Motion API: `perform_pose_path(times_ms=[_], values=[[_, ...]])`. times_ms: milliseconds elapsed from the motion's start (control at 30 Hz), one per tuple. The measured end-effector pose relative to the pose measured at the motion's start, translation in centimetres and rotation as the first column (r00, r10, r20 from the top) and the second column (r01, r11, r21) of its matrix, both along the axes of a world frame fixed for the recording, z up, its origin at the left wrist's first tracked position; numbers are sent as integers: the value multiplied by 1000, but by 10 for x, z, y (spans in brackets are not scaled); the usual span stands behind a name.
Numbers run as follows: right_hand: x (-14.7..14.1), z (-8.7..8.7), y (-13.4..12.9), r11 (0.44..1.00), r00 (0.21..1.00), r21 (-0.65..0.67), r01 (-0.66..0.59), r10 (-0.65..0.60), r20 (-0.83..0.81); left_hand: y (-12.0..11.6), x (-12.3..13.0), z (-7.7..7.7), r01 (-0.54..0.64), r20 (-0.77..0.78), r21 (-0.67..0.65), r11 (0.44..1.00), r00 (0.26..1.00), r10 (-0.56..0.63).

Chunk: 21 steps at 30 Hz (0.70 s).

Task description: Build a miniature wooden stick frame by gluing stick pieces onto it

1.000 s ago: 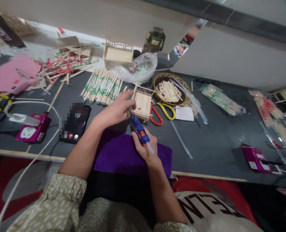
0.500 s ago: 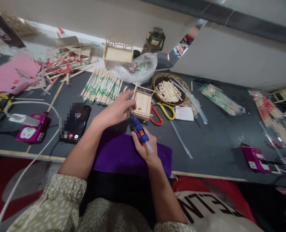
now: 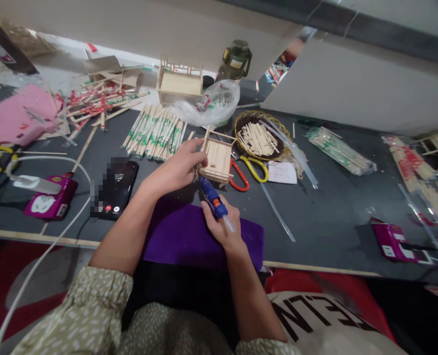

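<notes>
My right hand (image 3: 224,222) is closed round a blue hot glue gun (image 3: 212,197) with a clear glue stick poking out of its back end. The gun's nozzle points at the near left corner of a small wooden stick frame (image 3: 219,157), a model with a slatted floor and low rails. My left hand (image 3: 184,165) grips this model at its left side, its fingers bent over the edge. Some fingertips are hidden behind the sticks. Beneath my right hand lies a purple cloth (image 3: 182,234).
Right of the model are red-and-yellow-handled scissors (image 3: 253,168) and a basket (image 3: 287,135) of short sticks. Wrapped chopsticks (image 3: 155,133), a plastic bag (image 3: 224,103) and a larger stick model (image 3: 180,85) stand behind. A phone (image 3: 120,190) and purple power socket (image 3: 50,197) lie left.
Almost nothing differs. Both hands, the glue gun and the stick model keep the same position; the view has shifted very slightly.
</notes>
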State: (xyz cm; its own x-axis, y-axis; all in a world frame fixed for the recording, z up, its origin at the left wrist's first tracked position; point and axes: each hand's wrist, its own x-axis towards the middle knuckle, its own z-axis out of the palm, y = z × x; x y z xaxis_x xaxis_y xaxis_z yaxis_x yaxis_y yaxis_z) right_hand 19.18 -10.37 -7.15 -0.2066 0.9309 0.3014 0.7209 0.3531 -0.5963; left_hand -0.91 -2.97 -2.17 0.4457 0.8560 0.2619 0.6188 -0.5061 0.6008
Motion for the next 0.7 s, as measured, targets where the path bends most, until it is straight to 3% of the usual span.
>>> perform_pose_path(times_ms=[700], values=[[3,-3,-2,998,998,-46,39,-41,-42,0,-1,-1,11,24,-12,1000,1000,-10]])
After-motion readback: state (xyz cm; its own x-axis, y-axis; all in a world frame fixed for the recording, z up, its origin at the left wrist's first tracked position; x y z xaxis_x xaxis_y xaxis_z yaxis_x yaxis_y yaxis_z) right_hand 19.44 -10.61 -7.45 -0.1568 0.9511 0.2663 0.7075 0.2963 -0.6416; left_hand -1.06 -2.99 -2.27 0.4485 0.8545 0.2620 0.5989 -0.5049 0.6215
